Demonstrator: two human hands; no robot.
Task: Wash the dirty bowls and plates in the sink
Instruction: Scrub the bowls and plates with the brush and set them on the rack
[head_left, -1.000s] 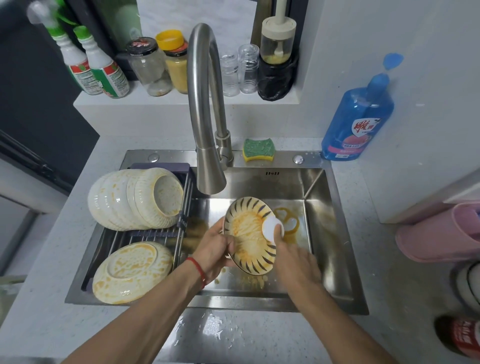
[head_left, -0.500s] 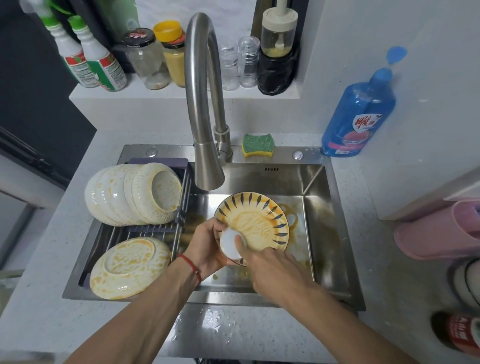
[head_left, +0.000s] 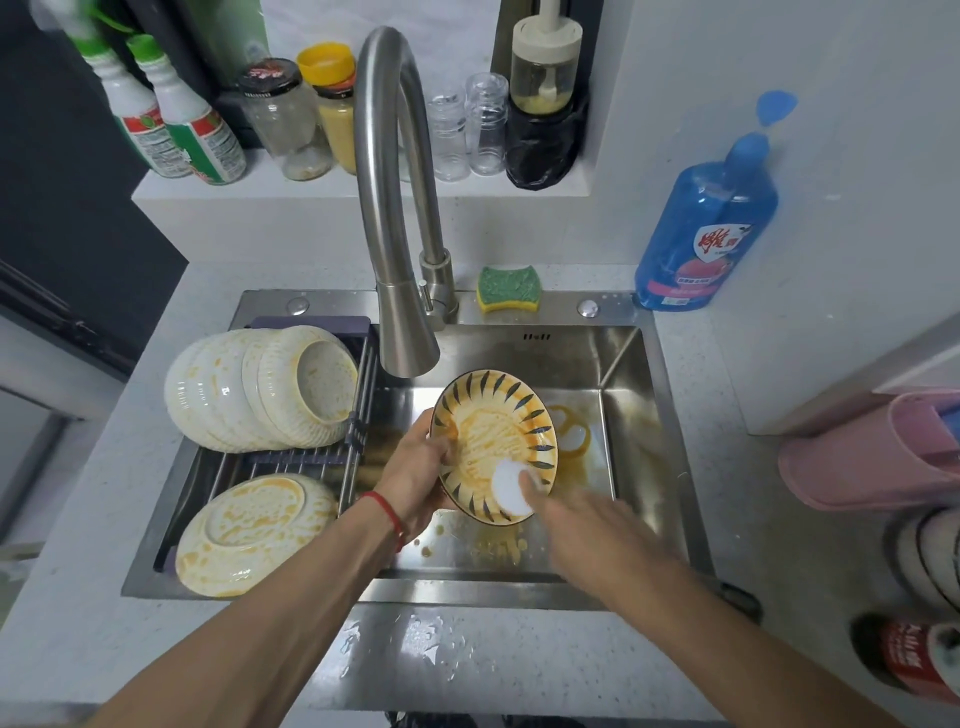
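The yellow, black-striped ceramic bowl (head_left: 493, 441) is held tilted by the left hand (head_left: 415, 470), its near rim scrubbed with a white round sponge (head_left: 510, 489) pinched in the right hand (head_left: 582, 525) (blurred)

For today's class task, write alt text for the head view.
Over a steel sink, a left hand holds a striped, sauce-smeared bowl while the right hand presses a white scrubber inside it. Dirty dishes wait on the rack at left.

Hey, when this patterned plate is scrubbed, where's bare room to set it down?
Free: the wet counter strip in front of the sink, and the speckled counter between the sink and the pink slipper. Crowded: the rack holds stacked bowls and a dirty plate; the ledge is full of bottles.
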